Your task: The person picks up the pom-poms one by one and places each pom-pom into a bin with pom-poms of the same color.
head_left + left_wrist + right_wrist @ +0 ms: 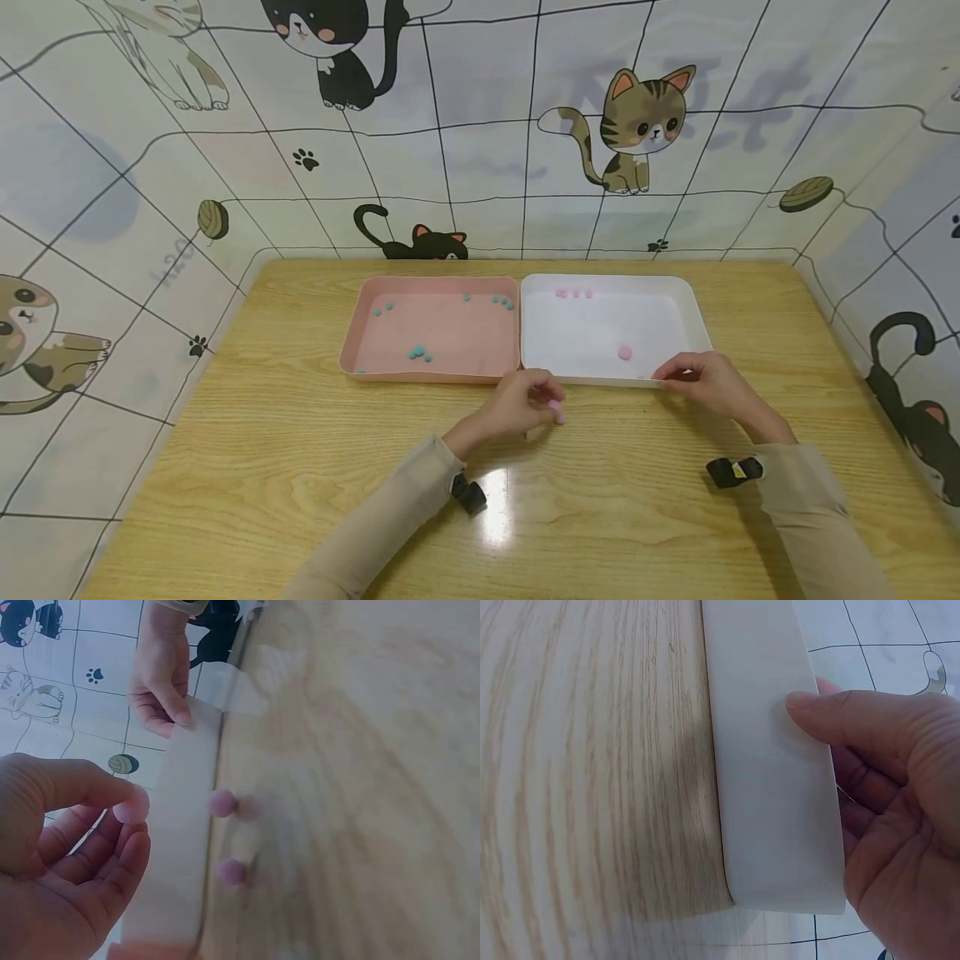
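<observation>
A small pink ball [133, 806] is pinched between the thumb and fingers of my left hand [521, 404], in front of where the two trays meet. Two more pink balls, the nearer one [232, 872] and the farther one [223, 803], lie on the table beside the white tray's front wall in the left wrist view. My right hand [705, 383] grips the front rim of the white tray [772, 802] near its right corner. Its thumb presses the outer wall, and the other fingers are behind the rim, partly hidden. Inside that tray sit a larger pink piece [625, 353] and several small pink pieces [575, 293].
The pink tray [465, 333] stands against the white tray's left side and holds several teal pieces [417, 352] in scattered groups. Both trays sit on a wooden table [285, 433]. A cat-printed cloth [487, 167] rises behind the table and at both sides.
</observation>
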A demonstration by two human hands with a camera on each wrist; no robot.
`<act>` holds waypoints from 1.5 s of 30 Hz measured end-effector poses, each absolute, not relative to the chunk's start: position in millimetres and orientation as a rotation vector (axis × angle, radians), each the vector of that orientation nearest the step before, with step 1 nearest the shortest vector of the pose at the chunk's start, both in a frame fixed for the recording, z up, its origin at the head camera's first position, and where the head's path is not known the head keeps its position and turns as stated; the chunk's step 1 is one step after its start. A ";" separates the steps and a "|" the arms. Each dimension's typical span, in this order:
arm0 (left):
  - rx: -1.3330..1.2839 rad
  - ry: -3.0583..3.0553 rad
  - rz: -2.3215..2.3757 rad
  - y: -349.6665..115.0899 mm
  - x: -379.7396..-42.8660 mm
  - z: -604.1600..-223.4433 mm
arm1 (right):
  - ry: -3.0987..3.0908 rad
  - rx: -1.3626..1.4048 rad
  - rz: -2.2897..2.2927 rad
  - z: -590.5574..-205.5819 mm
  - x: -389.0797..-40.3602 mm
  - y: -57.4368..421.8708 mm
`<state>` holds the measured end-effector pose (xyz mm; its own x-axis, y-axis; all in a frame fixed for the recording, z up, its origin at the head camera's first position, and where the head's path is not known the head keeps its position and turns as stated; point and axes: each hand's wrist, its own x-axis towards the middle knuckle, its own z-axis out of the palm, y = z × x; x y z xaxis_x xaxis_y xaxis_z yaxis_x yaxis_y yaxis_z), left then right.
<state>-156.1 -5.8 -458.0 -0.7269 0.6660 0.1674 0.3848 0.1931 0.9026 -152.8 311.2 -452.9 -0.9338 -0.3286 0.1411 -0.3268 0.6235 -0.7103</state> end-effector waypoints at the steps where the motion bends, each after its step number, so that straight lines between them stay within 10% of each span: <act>1: 0.987 2.208 1.550 -5.1 -157.1 -456.2 | 2.828 -0.574 -1.234 -452.9 -152.8 311.3; 45: 0.810 2.264 1.660 42.0 -220.1 -424.5 | 2.816 -0.536 -1.226 -451.2 -152.7 311.5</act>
